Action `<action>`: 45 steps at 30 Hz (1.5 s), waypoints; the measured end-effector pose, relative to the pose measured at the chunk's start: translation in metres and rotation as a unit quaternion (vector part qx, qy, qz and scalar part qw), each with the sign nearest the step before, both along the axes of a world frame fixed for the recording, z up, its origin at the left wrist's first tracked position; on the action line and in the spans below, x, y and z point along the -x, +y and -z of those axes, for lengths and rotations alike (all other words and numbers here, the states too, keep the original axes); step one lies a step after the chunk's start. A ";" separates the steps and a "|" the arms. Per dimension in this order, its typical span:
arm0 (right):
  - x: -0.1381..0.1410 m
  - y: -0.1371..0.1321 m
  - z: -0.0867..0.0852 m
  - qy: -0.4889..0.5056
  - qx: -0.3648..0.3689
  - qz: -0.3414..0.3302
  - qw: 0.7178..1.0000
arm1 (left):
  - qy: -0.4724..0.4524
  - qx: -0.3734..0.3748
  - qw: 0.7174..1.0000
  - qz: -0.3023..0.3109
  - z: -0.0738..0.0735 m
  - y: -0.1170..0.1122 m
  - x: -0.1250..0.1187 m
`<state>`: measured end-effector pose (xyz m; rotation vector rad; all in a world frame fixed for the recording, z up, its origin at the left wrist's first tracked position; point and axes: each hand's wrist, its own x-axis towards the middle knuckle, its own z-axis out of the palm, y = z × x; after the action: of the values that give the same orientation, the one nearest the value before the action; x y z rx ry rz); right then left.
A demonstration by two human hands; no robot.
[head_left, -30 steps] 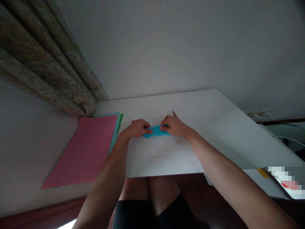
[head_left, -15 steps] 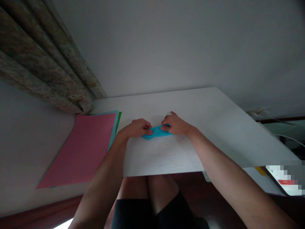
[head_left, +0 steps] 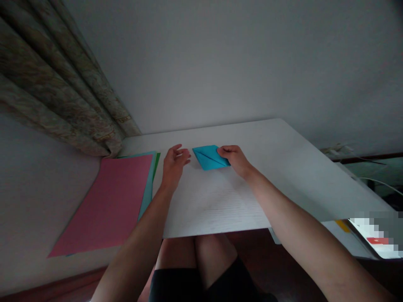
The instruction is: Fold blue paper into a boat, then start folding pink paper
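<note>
Tabletop [head_left: 283, 167] white, wall [head_left: 220, 63] grey, curtain [head_left: 56, 96] at left; right fingers [head_left: 224, 152] tight on blue paper [head_left: 209, 157], left fingers [head_left: 181, 153] loose.

A plain white rectangular worktop [head_left: 283, 159] stood against a pale wall, its near part marked with faint ruled lines. A folded blue paper piece [head_left: 210, 157], roughly diamond-shaped with one diagonal crease, sat low over the far middle of it; whether the paper lay flat or was slightly lifted could not be told. At the worktop's left edge lay a stack of large paper sheets: a pink sheet [head_left: 110, 201] on top, with a teal sheet [head_left: 150, 176] and a green sheet [head_left: 156, 161] showing as thin strips along its right side.
</note>
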<state>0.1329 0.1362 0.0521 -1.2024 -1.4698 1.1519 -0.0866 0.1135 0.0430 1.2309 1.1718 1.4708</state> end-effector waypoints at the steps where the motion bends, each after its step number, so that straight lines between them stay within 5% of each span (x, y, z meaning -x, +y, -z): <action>1: 0.002 -0.001 0.000 0.022 -0.009 0.021 1.000 | -0.055 0.061 0.996 0.021 0.003 -0.002 -0.009; 6: 0.011 -0.006 0.002 0.022 -0.068 0.011 0.997 | -0.141 0.105 0.979 0.099 0.005 -0.014 -0.045; 13: 0.025 -0.019 0.009 -0.051 -0.068 -0.093 0.992 | -0.195 0.064 0.972 0.113 0.009 -0.012 -0.043; 19: 0.029 -0.022 0.013 -0.061 -0.071 -0.115 0.989 | -0.058 0.000 0.991 0.119 0.015 -0.015 -0.043; 25: 0.023 -0.020 0.006 0.016 -0.171 0.044 0.984 | -0.011 0.033 0.992 0.120 0.000 -0.024 -0.045; 31: 0.027 -0.020 0.002 0.151 -0.043 -0.038 0.987 | 0.079 0.045 0.985 0.147 -0.007 -0.031 -0.047; 37: 0.026 -0.017 0.002 0.222 0.005 -0.020 0.975 | 0.228 -0.048 0.967 0.103 -0.006 -0.029 -0.044; 45: 0.021 -0.018 0.000 0.293 0.018 -0.028 0.955 | 0.258 -0.036 0.956 0.138 -0.018 -0.031 -0.046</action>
<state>0.1121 0.1182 0.0525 -0.7445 -1.0337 1.4259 -0.0407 0.0826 0.0607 1.8197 1.2170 1.0171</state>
